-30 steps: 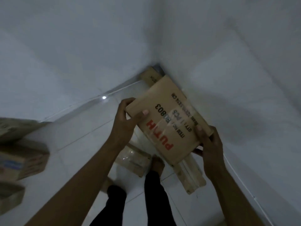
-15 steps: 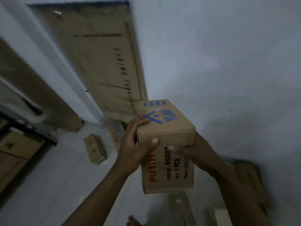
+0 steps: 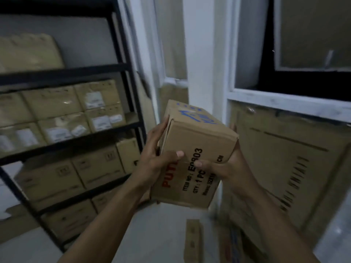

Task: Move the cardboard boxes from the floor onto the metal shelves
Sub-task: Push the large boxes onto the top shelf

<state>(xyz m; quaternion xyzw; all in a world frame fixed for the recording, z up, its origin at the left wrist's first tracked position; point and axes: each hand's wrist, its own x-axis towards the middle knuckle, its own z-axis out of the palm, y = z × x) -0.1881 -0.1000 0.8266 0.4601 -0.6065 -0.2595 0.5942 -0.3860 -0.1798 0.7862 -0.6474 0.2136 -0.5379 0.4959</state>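
I hold a brown cardboard box [image 3: 195, 145] with red and black print and blue marks on top, at chest height in the middle of the view. My left hand [image 3: 157, 158] grips its left side, thumb on the front face. My right hand [image 3: 226, 166] grips its right side, thumb also on the front. The black metal shelves [image 3: 121, 67] stand to the left, about an arm's length away, their levels packed with cardboard boxes [image 3: 57, 105].
A large flat cardboard sheet [image 3: 284, 168] leans against the white window frame [image 3: 284, 101] on the right. A narrow box [image 3: 192, 242] lies on the floor below my hands. A white pillar [image 3: 201, 54] stands behind the held box.
I lifted the box from the corner floor and turned from the wall. The shelves have come into view on the left. Both hands kept their grip.
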